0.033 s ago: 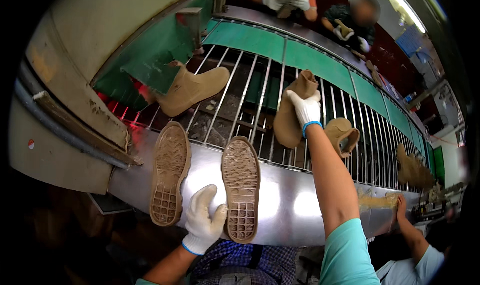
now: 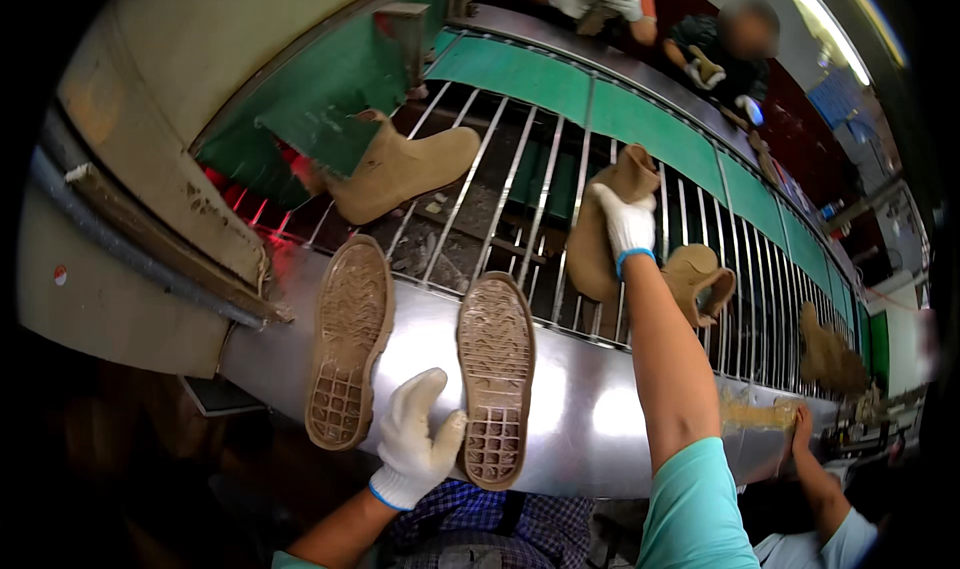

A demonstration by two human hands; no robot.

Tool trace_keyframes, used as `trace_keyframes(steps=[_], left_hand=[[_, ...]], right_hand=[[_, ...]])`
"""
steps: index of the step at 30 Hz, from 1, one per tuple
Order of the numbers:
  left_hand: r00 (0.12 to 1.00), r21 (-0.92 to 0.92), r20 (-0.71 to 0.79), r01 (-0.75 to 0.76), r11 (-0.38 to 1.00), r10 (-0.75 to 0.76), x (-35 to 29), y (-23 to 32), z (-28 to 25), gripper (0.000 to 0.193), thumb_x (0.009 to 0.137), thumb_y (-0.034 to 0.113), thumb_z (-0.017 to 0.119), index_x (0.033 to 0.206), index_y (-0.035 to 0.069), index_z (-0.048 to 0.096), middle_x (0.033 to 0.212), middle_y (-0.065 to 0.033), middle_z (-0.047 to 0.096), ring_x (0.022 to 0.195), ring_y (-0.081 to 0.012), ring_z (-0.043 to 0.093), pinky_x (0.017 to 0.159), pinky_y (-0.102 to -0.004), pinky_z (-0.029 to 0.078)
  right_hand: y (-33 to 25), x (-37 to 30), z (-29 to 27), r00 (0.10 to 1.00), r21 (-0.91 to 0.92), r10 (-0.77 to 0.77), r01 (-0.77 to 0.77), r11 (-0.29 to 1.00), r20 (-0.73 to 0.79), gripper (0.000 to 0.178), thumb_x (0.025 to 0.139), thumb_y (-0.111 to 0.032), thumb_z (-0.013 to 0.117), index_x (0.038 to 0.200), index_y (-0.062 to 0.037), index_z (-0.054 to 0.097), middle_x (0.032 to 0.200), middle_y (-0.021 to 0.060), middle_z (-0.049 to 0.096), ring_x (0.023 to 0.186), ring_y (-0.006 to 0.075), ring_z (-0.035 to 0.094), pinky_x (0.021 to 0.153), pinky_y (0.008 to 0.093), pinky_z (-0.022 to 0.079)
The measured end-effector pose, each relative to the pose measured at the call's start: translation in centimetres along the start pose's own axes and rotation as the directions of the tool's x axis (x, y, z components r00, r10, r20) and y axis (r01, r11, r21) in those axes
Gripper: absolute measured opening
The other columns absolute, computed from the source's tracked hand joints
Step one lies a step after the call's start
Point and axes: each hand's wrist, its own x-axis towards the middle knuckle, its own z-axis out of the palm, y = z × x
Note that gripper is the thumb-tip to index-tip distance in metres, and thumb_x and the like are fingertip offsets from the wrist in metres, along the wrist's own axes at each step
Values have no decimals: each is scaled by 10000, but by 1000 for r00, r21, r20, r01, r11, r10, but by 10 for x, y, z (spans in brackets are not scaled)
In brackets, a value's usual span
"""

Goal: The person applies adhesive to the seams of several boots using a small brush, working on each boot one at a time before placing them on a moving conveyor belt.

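Observation:
My right hand [image 2: 628, 221], in a white knit glove with a blue cuff, grips a tan ankle boot upper [image 2: 592, 254] by its shaft, over the metal rods. On the steel ledge lie two brown shoe soles, the left sole [image 2: 349, 344] and the right sole [image 2: 497, 379], grid-patterned heel ends toward me. Between them is my gloved left hand [image 2: 418, 444], fingers and thumb apart; its thumb tip is close to the right sole's edge, and whether it touches I cannot tell. A second tan boot [image 2: 405, 174] lies on its side at the left, partly behind a green flap.
Right of my right hand sits another tan boot [image 2: 697, 281]; more boots [image 2: 830, 349] lie farther right. Metal rods [image 2: 540, 189] run along the steel ledge [image 2: 570, 399]. A green flap [image 2: 320, 134] hangs at the left opening. Two people work across; another person's hand [image 2: 803, 424] rests at right.
The whole scene sits slightly farther right in the picture. Both hands keep nearly the same pose, and the boots and soles stay in the same arrangement.

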Motion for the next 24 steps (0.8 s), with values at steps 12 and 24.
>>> trace_keyframes(steps=[12, 24], left_hand=[[999, -33, -53, -2, 999, 0, 3, 0, -5, 502, 961, 252, 761, 1332, -66, 646, 1305, -278, 682, 1204, -446, 675, 1036, -504, 563], [999, -25, -25, -26, 999, 26, -4, -10, 6, 475, 961, 149, 714, 1360, -92, 625, 1338, -254, 650, 1154, -370, 706, 1012, -452, 591]], right_hand=[[14, -9, 7, 983, 319, -29, -32, 947, 183, 853, 825, -411, 916, 1441, 53, 551, 1284, 174, 718, 1111, 274, 722, 956, 402, 597], [31, -46, -8, 1000, -54, -24, 23, 998, -14, 951, 836, -624, 795, 1492, 8, 521, 1362, 287, 704, 1270, 443, 683, 1091, 481, 532]])
